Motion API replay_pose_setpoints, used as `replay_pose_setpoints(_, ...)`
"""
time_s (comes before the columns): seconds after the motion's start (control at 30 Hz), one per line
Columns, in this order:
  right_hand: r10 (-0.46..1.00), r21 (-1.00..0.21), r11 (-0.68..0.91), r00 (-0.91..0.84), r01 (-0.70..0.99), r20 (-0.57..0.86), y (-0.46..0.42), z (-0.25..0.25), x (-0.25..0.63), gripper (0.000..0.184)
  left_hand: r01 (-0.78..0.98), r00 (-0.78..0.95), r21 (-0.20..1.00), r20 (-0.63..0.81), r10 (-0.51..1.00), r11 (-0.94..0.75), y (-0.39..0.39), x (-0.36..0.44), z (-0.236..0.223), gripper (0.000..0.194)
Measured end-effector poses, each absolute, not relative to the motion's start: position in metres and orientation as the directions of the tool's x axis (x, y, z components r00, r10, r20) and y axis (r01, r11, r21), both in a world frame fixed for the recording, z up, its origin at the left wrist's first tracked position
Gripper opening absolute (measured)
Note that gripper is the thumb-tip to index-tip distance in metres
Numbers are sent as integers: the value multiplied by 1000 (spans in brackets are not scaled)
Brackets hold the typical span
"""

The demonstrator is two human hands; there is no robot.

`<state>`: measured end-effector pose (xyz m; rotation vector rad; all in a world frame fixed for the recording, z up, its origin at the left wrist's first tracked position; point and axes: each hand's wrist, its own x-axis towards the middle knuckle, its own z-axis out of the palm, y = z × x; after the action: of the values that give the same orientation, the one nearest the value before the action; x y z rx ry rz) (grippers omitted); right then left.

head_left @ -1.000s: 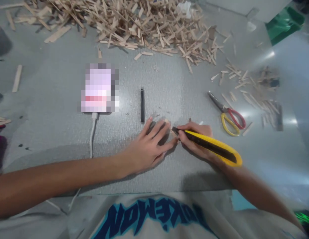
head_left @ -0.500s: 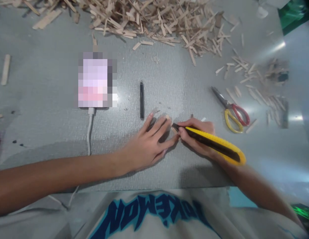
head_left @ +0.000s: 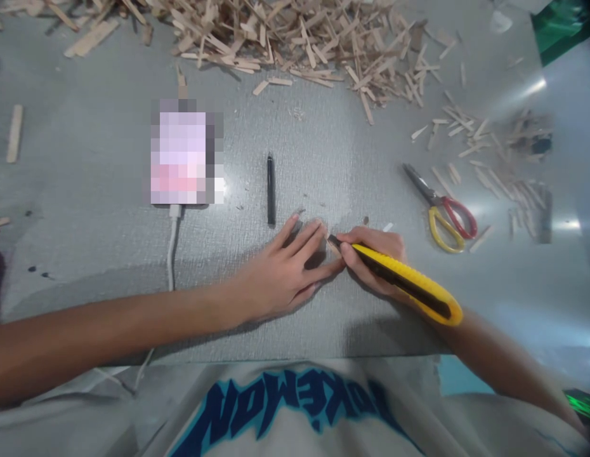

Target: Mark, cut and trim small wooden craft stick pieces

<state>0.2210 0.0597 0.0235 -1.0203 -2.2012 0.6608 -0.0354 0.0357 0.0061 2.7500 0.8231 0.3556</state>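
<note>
My right hand (head_left: 383, 241) grips a yellow and black utility knife (head_left: 413, 282) like a pen. The knife's front end points left, against a small piece of wooden stick (head_left: 334, 248) on the table. My left hand (head_left: 290, 273) lies palm down with its fingers spread, its fingertips at either end of that piece. Fingers partly cover the wood, so its full length is hidden. Just beyond my left fingertips lies a black pen (head_left: 271, 190). To the right of my right hand rest scissors (head_left: 438, 206) with one red and one yellow handle.
A large heap of wooden stick pieces (head_left: 295, 38) spreads along the far side of the grey table (head_left: 85, 241). More cut pieces (head_left: 476, 130) are scattered at right. A blurred-out phone-like device (head_left: 181, 152) with a white cable (head_left: 171, 254) sits at left. One stick (head_left: 14, 133) lies far left.
The back end of the utility knife has swung slightly toward me and to the left as my right hand tilts. My left hand stays nearly in place on the wood.
</note>
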Motion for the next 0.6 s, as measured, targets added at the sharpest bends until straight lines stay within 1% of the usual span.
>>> replay_pose_setpoints(0.13,797,-665,574,-512,477,320,62,24,222,12,505,820,275,141,554,-818,36,-35,8,61)
replay_pose_setpoints(0.3,764,-668,608,-543,429,347,65,25,223,9,515,820,262,125,558,-816,35,-35,8,53)
replay_pose_setpoints(0.6,782,-669,590,-527,452,333,64,25,224,10,517,827,226,116,550,-825,36,-34,9,52)
